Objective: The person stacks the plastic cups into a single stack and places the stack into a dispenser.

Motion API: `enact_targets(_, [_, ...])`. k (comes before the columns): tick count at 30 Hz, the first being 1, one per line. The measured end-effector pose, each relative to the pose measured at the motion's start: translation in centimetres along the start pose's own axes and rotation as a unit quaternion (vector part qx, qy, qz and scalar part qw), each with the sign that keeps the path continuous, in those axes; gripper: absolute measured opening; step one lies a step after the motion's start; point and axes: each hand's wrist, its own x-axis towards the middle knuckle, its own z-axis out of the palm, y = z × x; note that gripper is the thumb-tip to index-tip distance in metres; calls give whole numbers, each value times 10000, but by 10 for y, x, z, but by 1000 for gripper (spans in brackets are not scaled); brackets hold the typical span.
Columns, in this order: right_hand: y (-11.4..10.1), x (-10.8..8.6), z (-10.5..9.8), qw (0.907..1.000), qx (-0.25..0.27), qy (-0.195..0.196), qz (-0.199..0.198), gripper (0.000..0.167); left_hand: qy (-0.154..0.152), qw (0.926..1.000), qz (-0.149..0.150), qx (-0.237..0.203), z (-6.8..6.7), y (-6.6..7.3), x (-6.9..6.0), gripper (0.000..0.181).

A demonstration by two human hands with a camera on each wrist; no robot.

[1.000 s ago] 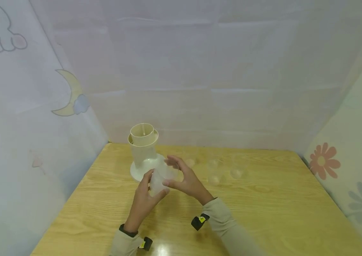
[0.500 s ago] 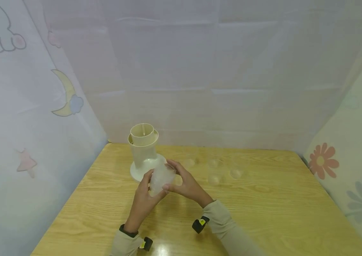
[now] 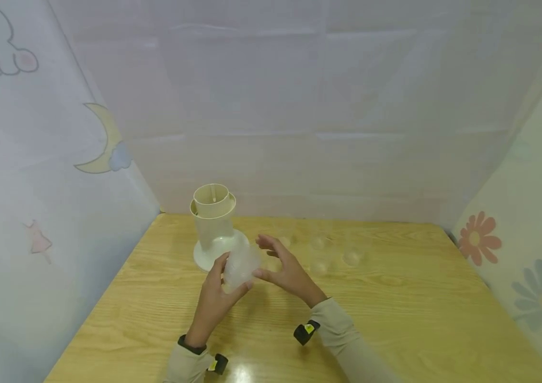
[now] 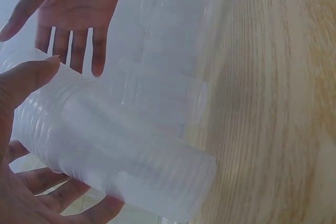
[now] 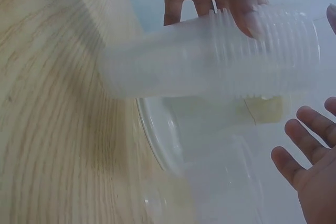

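Note:
A stack of nested clear plastic cups [image 4: 121,135] lies tilted in my left hand [image 3: 215,298], whose thumb and fingers curl round it near the rims. In the right wrist view the same stack [image 5: 163,66] shows its ribbed rims toward the right. My right hand [image 3: 290,274] is beside the rim end with its fingers spread; in the left wrist view the right hand [image 4: 81,3] stands apart from the cups, palm showing, holding nothing.
Behind the hands a white holder with a round base and double-ringed top [image 3: 214,213] stands on the wooden table [image 3: 395,319]. Several clear cups [image 3: 353,256] stand right of it. Printed cloth walls [image 3: 300,96] enclose the back and sides.
My right hand closed in on the cup rims, then drew back to the right with its fingers spread. My left hand has kept its grip on the stack in nearly the same place.

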Motion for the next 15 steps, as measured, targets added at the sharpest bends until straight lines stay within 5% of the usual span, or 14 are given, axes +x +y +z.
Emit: enact_targets(15, [6,-4,-22,9991,-291,307,-28,76,39,9999,-158,-32,2,-3,1,78])
